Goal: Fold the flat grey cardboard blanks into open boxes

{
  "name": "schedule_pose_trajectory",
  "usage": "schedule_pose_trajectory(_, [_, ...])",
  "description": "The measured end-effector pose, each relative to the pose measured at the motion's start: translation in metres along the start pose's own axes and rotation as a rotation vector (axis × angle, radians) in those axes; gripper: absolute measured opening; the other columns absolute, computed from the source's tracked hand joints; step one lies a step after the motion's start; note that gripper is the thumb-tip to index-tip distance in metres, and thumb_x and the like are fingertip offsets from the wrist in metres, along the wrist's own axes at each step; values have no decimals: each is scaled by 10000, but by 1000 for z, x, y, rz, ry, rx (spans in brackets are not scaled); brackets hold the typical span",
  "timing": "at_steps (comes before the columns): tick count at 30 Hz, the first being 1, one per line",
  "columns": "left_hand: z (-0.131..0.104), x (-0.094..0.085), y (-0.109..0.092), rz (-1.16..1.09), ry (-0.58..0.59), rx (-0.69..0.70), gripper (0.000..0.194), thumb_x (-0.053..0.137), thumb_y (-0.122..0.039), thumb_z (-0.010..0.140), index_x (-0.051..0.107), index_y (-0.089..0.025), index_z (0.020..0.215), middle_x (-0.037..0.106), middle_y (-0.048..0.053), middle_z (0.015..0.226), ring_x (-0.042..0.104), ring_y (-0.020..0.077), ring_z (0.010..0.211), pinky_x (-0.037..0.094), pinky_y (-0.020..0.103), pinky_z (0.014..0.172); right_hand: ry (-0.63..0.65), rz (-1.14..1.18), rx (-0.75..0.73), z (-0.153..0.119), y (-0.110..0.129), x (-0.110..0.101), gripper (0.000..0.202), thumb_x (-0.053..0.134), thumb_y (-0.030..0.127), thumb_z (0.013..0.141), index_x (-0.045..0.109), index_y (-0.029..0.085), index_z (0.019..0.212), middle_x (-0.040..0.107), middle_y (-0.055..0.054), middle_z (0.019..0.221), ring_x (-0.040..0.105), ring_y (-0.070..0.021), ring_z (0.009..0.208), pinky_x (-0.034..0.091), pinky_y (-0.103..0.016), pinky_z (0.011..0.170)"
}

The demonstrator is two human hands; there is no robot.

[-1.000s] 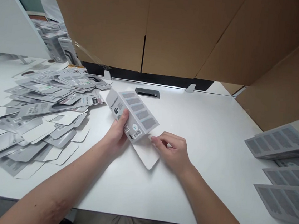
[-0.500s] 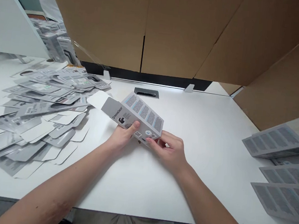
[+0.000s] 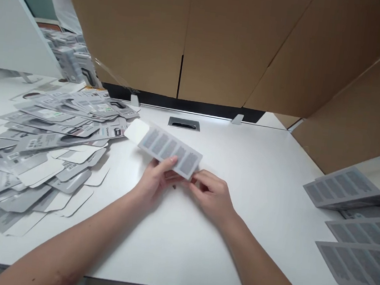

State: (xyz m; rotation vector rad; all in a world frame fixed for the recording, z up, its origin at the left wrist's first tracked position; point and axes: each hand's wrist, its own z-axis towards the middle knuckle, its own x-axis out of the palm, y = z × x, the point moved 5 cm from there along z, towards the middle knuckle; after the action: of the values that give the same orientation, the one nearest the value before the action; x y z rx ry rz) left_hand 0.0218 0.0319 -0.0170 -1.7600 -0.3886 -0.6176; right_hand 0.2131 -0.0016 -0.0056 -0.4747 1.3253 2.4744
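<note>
A grey cardboard box (image 3: 172, 148) with printed text columns on its upper face is held above the middle of the white table. Its white end flap (image 3: 137, 130) sticks out open at the far left end. My left hand (image 3: 153, 179) grips the box from the near side, thumb on the upper face and fingers beneath. At the near right end, my right hand (image 3: 213, 192) has its fingers closed at the box's edge; exactly what they pinch there is partly hidden.
Flat, unfolded box blanks (image 3: 55, 145) lie in a loose pile on the left. Several grey boxes (image 3: 346, 187) stand at the right edge. Large brown cardboard (image 3: 222, 41) rises behind the table (image 3: 233, 248). A cable outlet (image 3: 184, 123) is set in the tabletop. Another person shows at upper left.
The box has turned about its length, so the printed text face now points up and the branded side is out of sight. Both hands stay on it.
</note>
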Motion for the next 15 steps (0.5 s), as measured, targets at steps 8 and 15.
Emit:
schedule_pose_trajectory(8, [11, -16, -29, -63, -106, 165, 565, 1005, -518, 881, 794, -222, 1313, 902, 129, 1288, 887, 308, 1096, 760, 419, 940, -333, 58, 409, -1, -21, -25, 338, 883, 563, 1031, 770, 264, 1141, 728, 12, 906, 489, -121, 577, 455, -301, 584])
schedule_pose_trajectory(15, [9, -14, -26, -13, -45, 179, 597, 1012, -560, 883, 800, -230, 1332, 899, 126, 1353, 889, 306, 1150, 764, 404, 957, -258, 13, 458, 1, -21, -25, 475, 773, 615, 1062, 689, 248, 772, 637, -12, 737, 504, -170, 657, 387, -317, 597])
